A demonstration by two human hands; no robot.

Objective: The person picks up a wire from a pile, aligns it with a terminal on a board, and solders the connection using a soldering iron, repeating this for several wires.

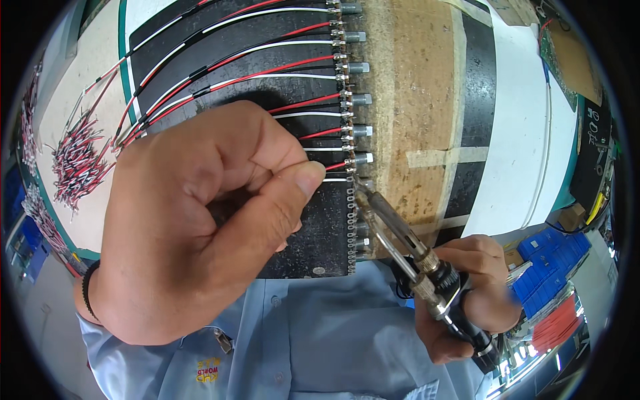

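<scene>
My left hand is closed, thumb and forefinger pinched on the end of a thin lead of red and white wires. The wire ends reach a row of small metal connectors along the edge of a black board. My right hand is wrapped round a soldering iron with a thin metal tube beside its barrel. The iron's tip is at the connector row, close to the pinched wires; whether it touches is too small to tell. Several red, black and white leads run from connectors farther up the row.
A tangle of wire ends lies at the left on a pale surface. Taped brown board lies right of the connectors, with a white sheet beyond. Blue bins stand at the far right.
</scene>
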